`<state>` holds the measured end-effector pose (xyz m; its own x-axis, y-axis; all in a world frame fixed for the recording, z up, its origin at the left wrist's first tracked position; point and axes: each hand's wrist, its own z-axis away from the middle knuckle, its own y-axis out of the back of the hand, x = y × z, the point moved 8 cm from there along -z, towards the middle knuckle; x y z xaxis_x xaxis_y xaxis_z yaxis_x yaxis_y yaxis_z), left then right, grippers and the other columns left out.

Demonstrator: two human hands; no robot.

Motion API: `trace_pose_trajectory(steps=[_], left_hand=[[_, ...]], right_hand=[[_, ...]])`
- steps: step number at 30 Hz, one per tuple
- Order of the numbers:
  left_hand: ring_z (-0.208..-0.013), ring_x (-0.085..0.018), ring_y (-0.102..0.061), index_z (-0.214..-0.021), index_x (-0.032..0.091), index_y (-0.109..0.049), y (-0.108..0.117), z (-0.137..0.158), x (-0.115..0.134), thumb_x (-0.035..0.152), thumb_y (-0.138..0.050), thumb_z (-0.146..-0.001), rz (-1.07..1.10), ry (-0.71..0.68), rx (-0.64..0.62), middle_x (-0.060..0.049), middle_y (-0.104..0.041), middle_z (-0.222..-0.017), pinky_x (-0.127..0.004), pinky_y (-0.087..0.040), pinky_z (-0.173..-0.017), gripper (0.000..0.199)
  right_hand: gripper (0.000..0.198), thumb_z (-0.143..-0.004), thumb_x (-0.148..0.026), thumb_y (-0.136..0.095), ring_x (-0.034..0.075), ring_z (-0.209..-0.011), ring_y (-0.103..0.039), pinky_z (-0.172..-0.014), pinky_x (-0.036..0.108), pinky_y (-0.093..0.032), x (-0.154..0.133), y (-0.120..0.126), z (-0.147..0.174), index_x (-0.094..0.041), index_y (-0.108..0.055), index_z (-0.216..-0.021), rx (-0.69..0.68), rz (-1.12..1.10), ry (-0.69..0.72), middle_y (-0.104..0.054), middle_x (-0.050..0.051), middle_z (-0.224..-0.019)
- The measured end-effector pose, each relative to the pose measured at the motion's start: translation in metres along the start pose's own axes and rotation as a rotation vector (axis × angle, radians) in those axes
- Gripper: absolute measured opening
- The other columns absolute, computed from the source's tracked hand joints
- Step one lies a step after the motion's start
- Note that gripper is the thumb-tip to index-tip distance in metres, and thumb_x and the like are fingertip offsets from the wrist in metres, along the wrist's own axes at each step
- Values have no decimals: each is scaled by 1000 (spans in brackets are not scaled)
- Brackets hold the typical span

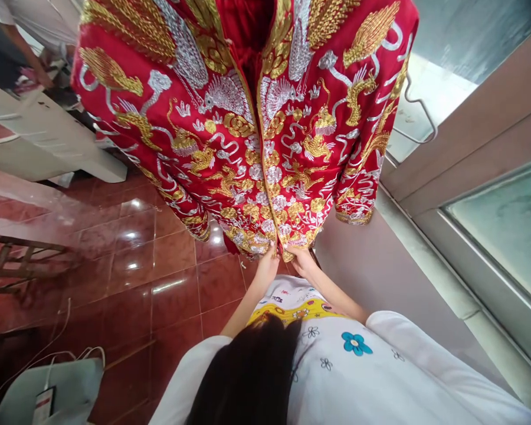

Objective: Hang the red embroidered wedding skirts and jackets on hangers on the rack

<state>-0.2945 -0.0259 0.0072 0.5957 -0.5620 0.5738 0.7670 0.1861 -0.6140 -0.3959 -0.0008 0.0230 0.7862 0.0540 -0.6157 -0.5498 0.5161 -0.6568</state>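
A red jacket [221, 141] with dense gold and silver embroidery hangs upright in front of me. Its two front panels meet along a gold-edged centre opening, and its sleeves hang down at the sides. My left hand [269, 260] pinches the bottom hem just left of the opening. On the other side of it, my right hand [301, 258] grips the hem corner of the right panel. Both hands are close together at the lower edge, with fingertips partly hidden by the cloth. What holds the jacket up lies outside the view.
At upper left, another person's hand [44, 78] is near a pale sewing-machine table [53, 130]. A wooden stool [17, 260] stands left on red floor tiles [172, 301]. A pale seat [71, 383] bears a phone [44, 404] with cables. Metal-framed glass panels [504, 224] line the right.
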Motion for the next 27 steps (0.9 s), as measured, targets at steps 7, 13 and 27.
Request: trace_pose_trajectory(steps=[7, 13, 27], left_hand=[[-120, -21, -53, -126, 23, -54, -23, 4, -6, 28, -63, -82, -10, 91, -181, -7, -63, -121, -37, -37, -107, 46], [-121, -20, -52, -119, 22, -59, -24, 5, -4, 30, -65, -81, 5, 93, -200, -7, -64, -118, -34, -40, -104, 39], [-114, -20, -58, -116, 24, -59, -7, 2, 12, 21, -72, -75, -37, -105, -48, -5, -66, -112, -35, -46, -98, 43]], right_hand=[[46, -49, -14, -76, 21, -92, -66, -83, 34, -54, 3, -4, 6, -19, -62, -92, 101, -51, 37, -70, 2, -92], [40, -52, -13, -73, 22, -91, -66, -81, 35, -55, 5, -7, 6, -18, -62, -90, 120, -66, 30, -70, 3, -89], [43, -48, -15, -77, 20, -87, -65, -84, 33, -54, 13, -9, 5, -17, -60, -87, 232, -47, 12, -70, 3, -87]])
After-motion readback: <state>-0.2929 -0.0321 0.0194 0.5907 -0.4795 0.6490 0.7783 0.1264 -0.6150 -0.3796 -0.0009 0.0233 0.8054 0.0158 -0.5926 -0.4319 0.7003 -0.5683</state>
